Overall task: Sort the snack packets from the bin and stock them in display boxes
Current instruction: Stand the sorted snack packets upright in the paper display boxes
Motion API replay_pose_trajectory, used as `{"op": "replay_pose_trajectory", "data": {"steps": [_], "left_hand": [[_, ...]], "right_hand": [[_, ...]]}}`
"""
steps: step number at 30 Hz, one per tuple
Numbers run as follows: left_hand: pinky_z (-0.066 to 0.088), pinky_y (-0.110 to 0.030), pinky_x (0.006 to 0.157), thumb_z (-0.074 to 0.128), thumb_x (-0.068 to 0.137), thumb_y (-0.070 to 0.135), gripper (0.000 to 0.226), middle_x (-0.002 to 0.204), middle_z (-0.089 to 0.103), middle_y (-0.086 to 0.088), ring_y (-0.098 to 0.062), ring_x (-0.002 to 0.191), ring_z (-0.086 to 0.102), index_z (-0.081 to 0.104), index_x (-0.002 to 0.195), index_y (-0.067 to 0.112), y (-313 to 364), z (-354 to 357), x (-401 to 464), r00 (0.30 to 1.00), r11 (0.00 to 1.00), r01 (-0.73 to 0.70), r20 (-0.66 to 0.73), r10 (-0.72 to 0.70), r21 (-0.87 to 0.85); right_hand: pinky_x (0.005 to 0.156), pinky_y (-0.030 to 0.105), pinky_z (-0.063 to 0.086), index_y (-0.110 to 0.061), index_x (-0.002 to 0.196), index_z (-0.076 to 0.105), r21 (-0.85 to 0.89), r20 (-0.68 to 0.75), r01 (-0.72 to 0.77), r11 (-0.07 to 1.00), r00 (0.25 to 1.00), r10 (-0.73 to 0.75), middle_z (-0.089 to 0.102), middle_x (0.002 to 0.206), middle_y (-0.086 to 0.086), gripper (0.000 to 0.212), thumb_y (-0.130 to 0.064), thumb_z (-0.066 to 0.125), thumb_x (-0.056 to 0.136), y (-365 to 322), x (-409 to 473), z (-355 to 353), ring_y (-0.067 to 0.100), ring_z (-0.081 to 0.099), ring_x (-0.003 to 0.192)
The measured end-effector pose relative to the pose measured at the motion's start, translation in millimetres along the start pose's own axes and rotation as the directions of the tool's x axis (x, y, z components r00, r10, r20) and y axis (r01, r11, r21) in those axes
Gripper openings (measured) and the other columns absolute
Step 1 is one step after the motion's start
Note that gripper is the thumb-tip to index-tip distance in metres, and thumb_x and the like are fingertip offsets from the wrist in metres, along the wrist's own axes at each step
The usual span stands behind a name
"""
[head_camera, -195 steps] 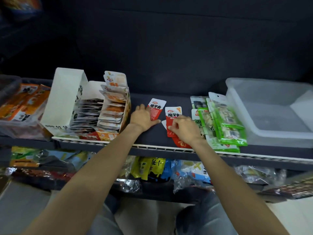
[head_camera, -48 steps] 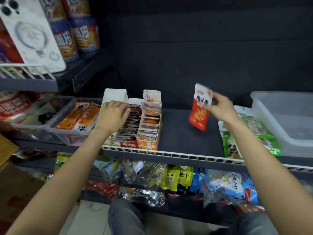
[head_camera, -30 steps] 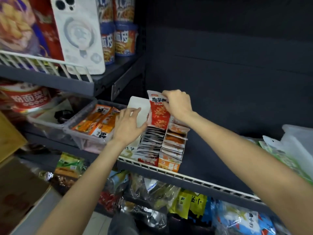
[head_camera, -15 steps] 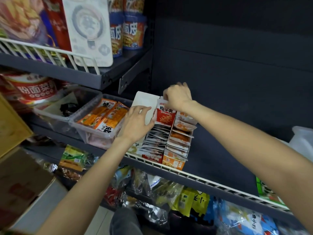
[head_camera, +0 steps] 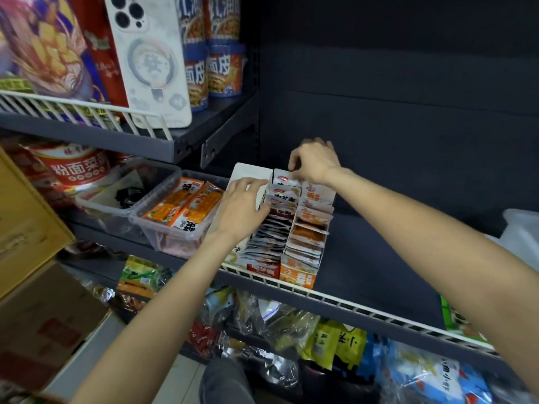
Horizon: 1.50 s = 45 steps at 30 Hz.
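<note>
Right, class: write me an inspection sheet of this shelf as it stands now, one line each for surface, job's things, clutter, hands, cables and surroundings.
Surface: dark shelf with a white wire front rail.
Job's things: display box with two rows of packets; red packet at the back of the left row.
Clutter: clear tub of orange packets; phone propped on the upper shelf.
Hands: right hand pinches the red packet's top; left hand holds the box's white flap.
Cables: nothing seen.
Surroundings: noodle cups above, bagged snacks below.
</note>
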State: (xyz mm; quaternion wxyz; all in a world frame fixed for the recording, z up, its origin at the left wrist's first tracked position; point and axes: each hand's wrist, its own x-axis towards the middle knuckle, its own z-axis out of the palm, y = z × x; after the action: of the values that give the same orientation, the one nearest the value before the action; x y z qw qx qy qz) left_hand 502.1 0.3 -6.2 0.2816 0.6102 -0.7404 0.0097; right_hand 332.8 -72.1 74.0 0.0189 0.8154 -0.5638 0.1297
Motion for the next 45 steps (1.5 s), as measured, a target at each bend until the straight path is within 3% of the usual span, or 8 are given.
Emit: {"op": "replay_pose_trajectory", "data": {"steps": [11, 14, 18, 23, 26, 31, 37, 45], "left_hand": [[0.049, -0.019, 0.074, 0.053, 0.092, 0.028, 0.02, 0.088, 0.069, 0.014, -0.002, 0.083, 0.064, 0.062, 0.11, 0.025, 134, -35, -79, 0.985, 0.817, -0.147, -0.157, 0.07, -0.558], [0.048, -0.02, 0.069, 0.053, 0.089, 0.027, 0.022, 0.081, 0.069, 0.014, 0.0, 0.073, 0.061, 0.062, 0.109, 0.027, 181, -7, -92, 0.982, 0.778, -0.174, -0.046, 0.185, -0.604], [0.052, -0.031, 0.08, 0.058, 0.088, 0.024, 0.027, 0.092, 0.066, 0.017, 0.004, 0.081, 0.059, 0.059, 0.114, 0.029, 223, 63, -87, 0.933, 0.827, -0.095, 0.241, 0.269, -0.554], [0.045, -0.029, 0.095, 0.058, 0.092, 0.026, 0.036, 0.122, 0.061, 0.003, -0.01, 0.106, 0.058, 0.054, 0.127, 0.019, 266, 128, -73, 0.845, 0.862, 0.079, 0.492, 0.209, -0.501], [0.043, -0.022, 0.091, 0.056, 0.093, 0.023, 0.037, 0.122, 0.061, 0.0, -0.01, 0.103, 0.056, 0.053, 0.129, 0.016, 298, 145, -58, 0.831, 0.792, 0.196, 0.527, 0.179, -0.579], [0.043, -0.028, 0.098, 0.053, 0.093, 0.026, 0.039, 0.122, 0.058, 0.0, -0.015, 0.113, 0.055, 0.052, 0.131, 0.015, 329, 174, -44, 0.789, 0.726, 0.367, 0.608, 0.088, -0.582], [0.051, -0.033, 0.094, 0.062, 0.089, 0.036, 0.056, 0.134, 0.052, -0.005, -0.02, 0.114, 0.057, 0.048, 0.135, 0.008, 324, 201, -49, 0.715, 0.555, 0.582, 0.699, -0.001, -0.594], [0.056, -0.039, 0.083, 0.076, 0.078, 0.029, 0.06, 0.107, 0.065, -0.003, -0.019, 0.092, 0.065, 0.049, 0.13, 0.015, 295, 207, -46, 0.813, 0.634, 0.5, 0.572, -0.109, -0.59]], "right_hand": [[0.077, 0.019, 0.048, -0.025, 0.1, 0.067, 0.51, -0.261, -0.071, 0.857, 0.937, 0.233, 0.068, 0.085, -0.01, 0.014, -0.019, 0.063, 0.088, 92, -197, -26, 0.004, 0.063, 0.081], [0.077, 0.026, 0.05, -0.022, 0.102, 0.067, 0.439, -0.115, -0.254, 0.862, 0.935, 0.334, 0.071, 0.087, -0.004, 0.016, -0.017, 0.063, 0.088, 133, -247, 2, 0.01, 0.065, 0.08], [0.091, 0.036, 0.045, -0.016, 0.115, 0.066, 0.156, 0.045, -0.424, 0.892, 0.906, 0.422, 0.065, 0.117, 0.007, 0.027, -0.019, 0.061, 0.088, 168, -296, 25, 0.028, 0.056, 0.112], [0.102, 0.038, 0.036, -0.019, 0.124, 0.061, 0.052, -0.044, -0.454, 0.889, 0.889, 0.456, 0.056, 0.132, 0.007, 0.033, -0.024, 0.057, 0.091, 200, -331, 17, 0.031, 0.044, 0.124], [0.109, 0.04, 0.027, -0.013, 0.137, 0.047, 0.018, -0.083, -0.493, 0.87, 0.866, 0.493, 0.042, 0.144, 0.012, 0.047, -0.031, 0.05, 0.095, 216, -333, 14, 0.034, 0.033, 0.133], [0.113, 0.058, 0.02, -0.009, 0.151, 0.007, -0.148, 0.167, -0.567, 0.81, 0.793, 0.586, 0.005, 0.158, 0.016, 0.079, -0.051, 0.043, 0.094, 219, -335, 51, 0.044, 0.009, 0.143], [0.112, 0.051, 0.023, -0.012, 0.15, 0.022, -0.093, 0.082, -0.437, 0.895, 0.892, 0.445, 0.015, 0.159, 0.006, 0.07, -0.05, 0.041, 0.094, 217, -343, 68, 0.032, 0.011, 0.145], [0.111, 0.044, 0.029, -0.023, 0.137, 0.044, 0.12, 0.015, -0.401, 0.908, 0.916, 0.402, 0.029, 0.153, 0.001, 0.048, -0.033, 0.056, 0.091, 210, -334, 72, 0.026, 0.023, 0.139]]}}
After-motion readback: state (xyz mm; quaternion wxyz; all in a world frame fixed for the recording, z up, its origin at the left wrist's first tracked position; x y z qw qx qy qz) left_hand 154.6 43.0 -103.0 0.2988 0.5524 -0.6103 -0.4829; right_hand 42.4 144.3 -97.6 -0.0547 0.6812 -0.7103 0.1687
